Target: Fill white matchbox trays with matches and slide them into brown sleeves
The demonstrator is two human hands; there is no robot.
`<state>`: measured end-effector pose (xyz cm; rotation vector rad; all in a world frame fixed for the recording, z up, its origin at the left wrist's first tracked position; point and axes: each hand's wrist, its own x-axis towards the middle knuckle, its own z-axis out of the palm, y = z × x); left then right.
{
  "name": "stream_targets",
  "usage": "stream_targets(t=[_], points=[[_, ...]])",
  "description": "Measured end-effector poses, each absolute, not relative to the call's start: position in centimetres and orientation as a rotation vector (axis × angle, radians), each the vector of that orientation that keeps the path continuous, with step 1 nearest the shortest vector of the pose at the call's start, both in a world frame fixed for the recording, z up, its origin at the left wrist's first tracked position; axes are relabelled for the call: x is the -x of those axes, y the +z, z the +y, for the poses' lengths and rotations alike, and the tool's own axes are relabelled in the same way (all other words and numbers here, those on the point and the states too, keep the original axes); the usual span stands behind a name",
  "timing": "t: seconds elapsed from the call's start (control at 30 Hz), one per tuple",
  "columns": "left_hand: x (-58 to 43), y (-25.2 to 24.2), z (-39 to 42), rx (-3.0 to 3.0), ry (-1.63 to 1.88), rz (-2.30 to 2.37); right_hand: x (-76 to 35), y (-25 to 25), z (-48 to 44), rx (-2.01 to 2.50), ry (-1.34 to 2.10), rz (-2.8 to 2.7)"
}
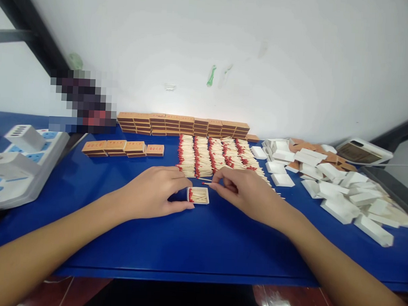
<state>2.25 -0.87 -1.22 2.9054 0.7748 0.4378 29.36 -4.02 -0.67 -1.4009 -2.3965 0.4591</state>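
A small white matchbox tray [207, 201] lies on the blue table, with matches [198, 194] inside, red heads to the left. My left hand [155, 189] steadies it from the left, forefinger at its far corner and thumb by its near edge. Just beyond the tray's right side, my right hand [246, 188] pinches a single match [205, 183], its red head pointing left. Behind both hands, loose matches [204, 155] lie in several rows, heads mostly to the left. My right hand covers part of the nearest matches.
Closed matchboxes [181, 125] are stacked along the wall, with a shorter row [123, 148] at left. White empty trays [341, 186] and orange sleeves [307, 146] pile up at right, near a phone [362, 151]. A power strip [31, 163] with plugs sits far left.
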Motion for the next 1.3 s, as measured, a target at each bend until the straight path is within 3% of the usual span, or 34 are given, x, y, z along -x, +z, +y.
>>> stream_targets(t=[0.2, 0.67, 1.03, 1.3], points=[[-2.2, -1.3, -0.9, -2.914, 0.46, 0.773, -28.2, -1.1, -4.6, 1.331, 0.489, -2.412], [-1.9, -1.3, -0.5, -2.92, 0.438, 0.789, -29.0, -1.1, -3.5, 1.647, 0.396, -2.482], [-2.1, -1.2, -0.6, -2.893, 0.44, 0.791, -27.9, -2.2, -4.0, 1.365, 0.518, -2.263], [-2.2, -1.2, -0.8, -2.907, 0.447, 0.777, -28.1, -2.8, -2.5, 1.618, 0.317, -2.34]])
